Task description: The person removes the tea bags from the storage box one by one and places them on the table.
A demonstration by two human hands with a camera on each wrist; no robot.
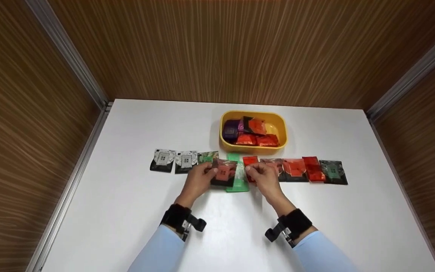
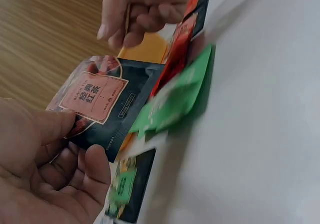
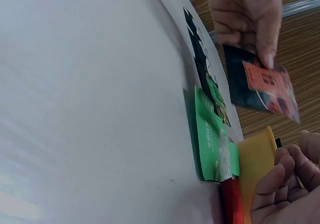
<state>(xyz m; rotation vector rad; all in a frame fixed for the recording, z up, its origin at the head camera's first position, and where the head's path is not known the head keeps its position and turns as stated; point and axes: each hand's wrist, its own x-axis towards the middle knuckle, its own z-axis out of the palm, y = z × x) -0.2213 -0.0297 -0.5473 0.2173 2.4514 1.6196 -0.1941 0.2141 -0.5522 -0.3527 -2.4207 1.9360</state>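
Note:
My left hand [image 1: 198, 181] pinches the edge of a black tea bag sachet [image 2: 95, 96] with a pinkish-red label, between thumb and fingers. The sachet is raised, partly covering a green sachet [image 1: 240, 183] in the head view. My right hand [image 1: 264, 179] hovers beside it, over a red sachet [image 1: 250, 160], fingers loosely bent; I see nothing held in it. Left of the held sachet lies a black sachet with a green label [image 2: 125, 186]. Right of my right hand, a black sachet with an orange-red label [image 1: 295, 169] lies in the row.
Behind the row stands a yellow tray [image 1: 281, 128] holding purple, red and black sachets. Two white-and-black sachets [image 1: 163, 160] lie at the row's left end. Another red sachet [image 1: 313, 169] and a green-labelled sachet [image 1: 333, 172] lie at right. Wood-grain panels [image 1: 210, 53] enclose the white table [image 1: 127, 219].

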